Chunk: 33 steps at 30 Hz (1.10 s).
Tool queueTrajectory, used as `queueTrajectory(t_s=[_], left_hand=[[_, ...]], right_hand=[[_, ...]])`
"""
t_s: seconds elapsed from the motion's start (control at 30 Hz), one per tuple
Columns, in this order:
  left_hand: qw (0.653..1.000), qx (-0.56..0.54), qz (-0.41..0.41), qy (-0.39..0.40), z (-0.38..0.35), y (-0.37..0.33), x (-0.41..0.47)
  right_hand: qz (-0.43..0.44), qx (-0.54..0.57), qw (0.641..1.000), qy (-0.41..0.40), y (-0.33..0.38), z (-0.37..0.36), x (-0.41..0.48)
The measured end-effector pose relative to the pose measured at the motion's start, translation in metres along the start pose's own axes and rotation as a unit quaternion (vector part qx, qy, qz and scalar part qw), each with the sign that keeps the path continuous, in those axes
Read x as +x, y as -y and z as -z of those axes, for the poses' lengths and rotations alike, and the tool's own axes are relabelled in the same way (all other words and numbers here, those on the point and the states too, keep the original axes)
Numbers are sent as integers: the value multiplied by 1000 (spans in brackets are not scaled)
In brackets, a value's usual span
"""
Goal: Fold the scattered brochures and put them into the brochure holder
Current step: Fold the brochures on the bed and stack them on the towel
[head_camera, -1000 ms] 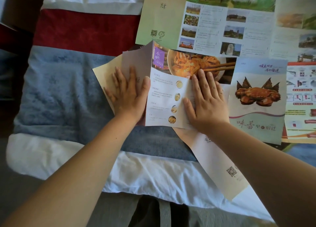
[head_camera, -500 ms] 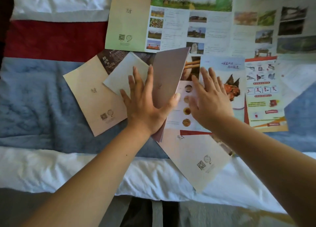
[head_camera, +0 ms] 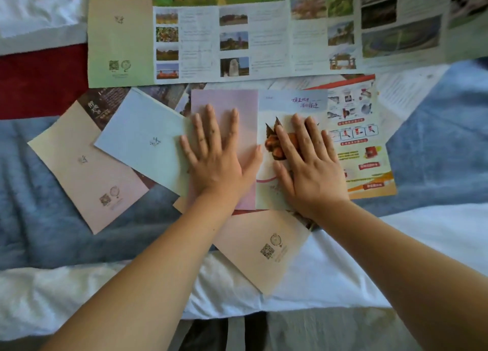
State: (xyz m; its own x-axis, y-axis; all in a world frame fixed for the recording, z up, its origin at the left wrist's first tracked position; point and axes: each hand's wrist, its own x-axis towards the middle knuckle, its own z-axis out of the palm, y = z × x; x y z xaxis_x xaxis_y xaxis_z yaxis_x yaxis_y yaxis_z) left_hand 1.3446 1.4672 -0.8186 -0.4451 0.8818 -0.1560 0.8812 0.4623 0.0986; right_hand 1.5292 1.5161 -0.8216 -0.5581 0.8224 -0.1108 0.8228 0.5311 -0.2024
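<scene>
A bed fills the view, covered by a rumpled blue-grey blanket [head_camera: 435,144], with a dark red band [head_camera: 39,86] at the far left and a white sheet [head_camera: 79,298] along the near edge. Paper brochures lie scattered over it.

The largest is a long, fully unfolded brochure with landscape photographs and a pale green end panel [head_camera: 264,41], spread flat across the far side. Nearer on the right lies an orange and white leaflet with small red diagrams [head_camera: 361,144], partly covered. A folded beige brochure with a QR code [head_camera: 87,171] lies tilted at the left, overlapped by a folded pale blue brochure [head_camera: 142,139]. Another beige brochure with a QR code [head_camera: 264,247] hangs over the white sheet, its top tucked under the middle pile.

In the middle lies the brochure being worked: a plain lilac-pink panel [head_camera: 224,102] and a crab-picture cover panel [head_camera: 290,105] side by side, meeting at a straight edge.

The left hand [head_camera: 216,160] presses flat on the lilac-pink panel with fingers straight and spread. The right hand [head_camera: 309,165] presses flat on the crab panel likewise. Neither grasps anything.
</scene>
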Motion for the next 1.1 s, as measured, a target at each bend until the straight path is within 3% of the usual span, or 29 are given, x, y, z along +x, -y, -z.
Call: queueTrajectory(t_s=[0.23,0.57,0.7,0.97,1.1], left_hand=[[999,-3,-9,-49,-12,-2,2],[999,-6,-17,-29,-7,9,3],[1000,10,0,-25,-4,53,0],[995,17,98,-21,14,185,-18],[993,-7,116,-27,16,207,-24]], right_hand=[[6,-6,999,-32,-3,-7,0],[-11,-4,1000,-17,8,-3,-1],[-49,34,998,-6,17,7,1],[-95,-33,995,22,29,5,2],[-117,4,993,18,77,9,15]])
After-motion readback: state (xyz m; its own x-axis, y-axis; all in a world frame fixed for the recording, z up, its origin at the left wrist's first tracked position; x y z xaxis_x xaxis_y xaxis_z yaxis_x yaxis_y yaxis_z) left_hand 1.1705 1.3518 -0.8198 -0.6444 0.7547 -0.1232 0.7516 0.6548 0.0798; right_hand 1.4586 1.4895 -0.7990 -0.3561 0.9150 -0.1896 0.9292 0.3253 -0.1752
